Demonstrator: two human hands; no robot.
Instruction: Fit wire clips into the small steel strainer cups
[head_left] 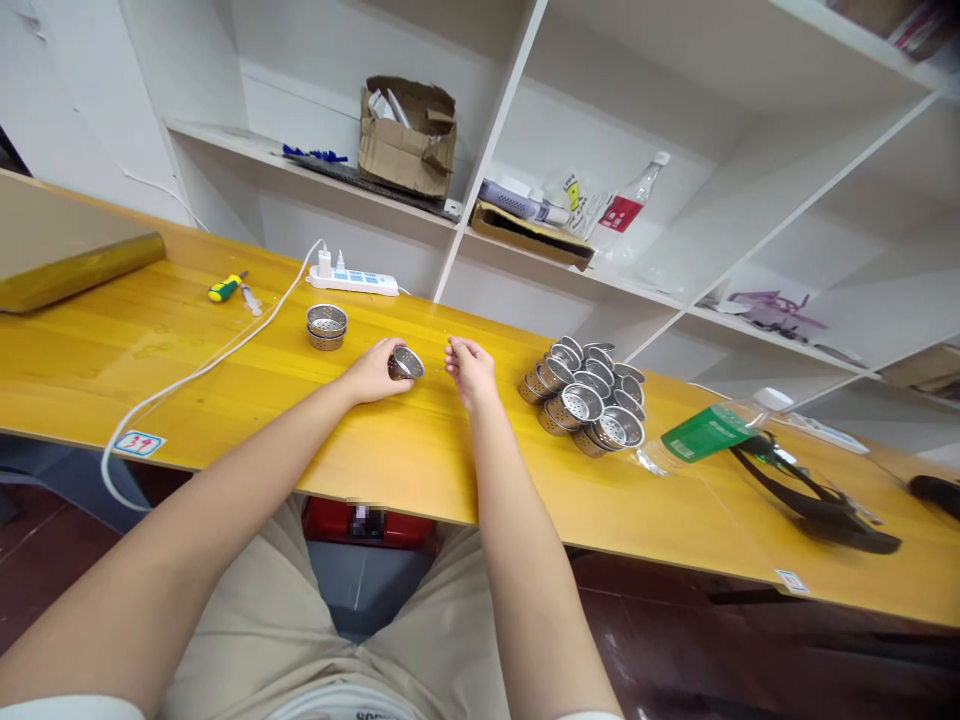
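My left hand (373, 373) is wrapped round a small perforated metal cup (406, 364), which tilts with its mouth to the right, over the yellow table (405, 450). Just right of that cup, my right hand (470, 370) is closed in a pinch with the fingertips together; what they hold, if anything, is too small to make out. Two similar cups (327, 326) stand nested behind and left of my left hand. To the right of my right hand is a cluster of stacked perforated metal cups (582, 403), several of them tilted.
A white power strip (354, 280) with a looping cable lies at the back, near a yellow-green screwdriver (224, 289). At the right are a green-labelled bottle (712, 430) and a black strap-like object (817, 500). White shelves (570, 270) rise behind the table.
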